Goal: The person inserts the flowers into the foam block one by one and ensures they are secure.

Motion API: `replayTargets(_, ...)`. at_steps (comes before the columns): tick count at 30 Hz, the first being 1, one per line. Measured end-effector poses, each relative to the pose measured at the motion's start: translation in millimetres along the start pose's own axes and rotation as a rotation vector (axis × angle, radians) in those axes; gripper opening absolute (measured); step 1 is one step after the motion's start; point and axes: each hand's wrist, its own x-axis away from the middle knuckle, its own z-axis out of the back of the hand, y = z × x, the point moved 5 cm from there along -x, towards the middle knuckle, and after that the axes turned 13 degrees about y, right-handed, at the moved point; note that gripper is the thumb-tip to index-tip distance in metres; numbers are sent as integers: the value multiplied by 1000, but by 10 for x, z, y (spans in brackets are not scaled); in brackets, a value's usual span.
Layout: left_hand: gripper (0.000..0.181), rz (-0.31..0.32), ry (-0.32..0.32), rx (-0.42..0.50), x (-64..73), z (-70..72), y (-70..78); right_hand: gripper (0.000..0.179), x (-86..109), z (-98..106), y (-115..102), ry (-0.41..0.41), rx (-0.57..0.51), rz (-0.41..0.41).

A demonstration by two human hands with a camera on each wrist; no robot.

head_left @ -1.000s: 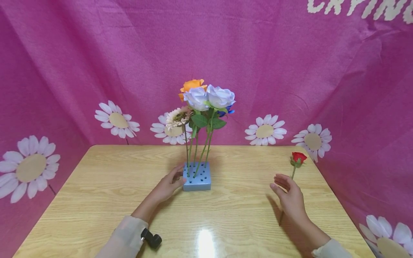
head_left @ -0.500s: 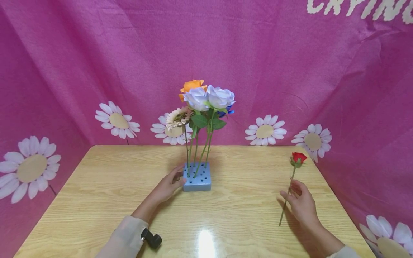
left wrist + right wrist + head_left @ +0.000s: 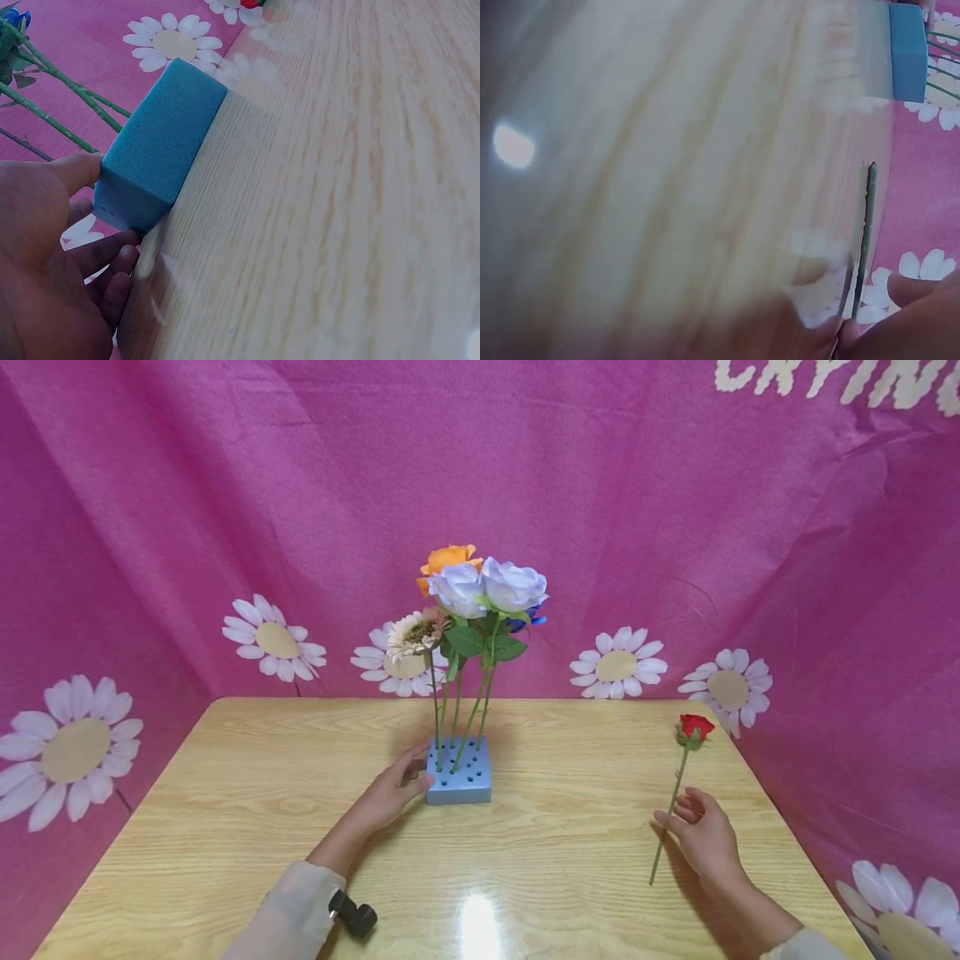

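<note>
On the table, a light blue foam block [image 3: 459, 793] with holes in its top holds several upright artificial flowers. They include an orange rose [image 3: 448, 560], pale lavender roses [image 3: 513, 585] and a cream gerbera [image 3: 411, 635]; a blue flower [image 3: 534, 617] is partly hidden. My left hand [image 3: 392, 795] holds the block by its left side; the left wrist view shows the thumb [image 3: 79, 171] at the upper edge and curled fingers lower down. A red rose [image 3: 696, 727] lies at the right. My right hand [image 3: 705, 835] is around its stem, fingers loosely bent, thumb apart from them.
The wooden table [image 3: 555, 843] ends at the back against a pink cloth [image 3: 600, 485] printed with white daisies. A black device [image 3: 352, 917] is strapped at the left sleeve's cuff. The red rose's stem end [image 3: 652, 878] points toward the near edge.
My right hand has moved right and slightly nearer, from left of the rose's stem to around its middle. The rose, the block and my left hand have stayed put.
</note>
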Motion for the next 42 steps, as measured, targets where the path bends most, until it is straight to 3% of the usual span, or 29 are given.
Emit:
replayTargets(18, 65, -2, -2, 14, 1, 0, 12, 65, -147, 19, -7, 76, 191, 114)
replayTargets(27, 65, -43, -6, 11, 0, 7, 13, 69, -164, 6, -68, -24, 136, 44)
replayTargets(42, 65, -11, 7, 8, -17, -9, -7, 60, -237, 23, -52, -103, -2, -37)
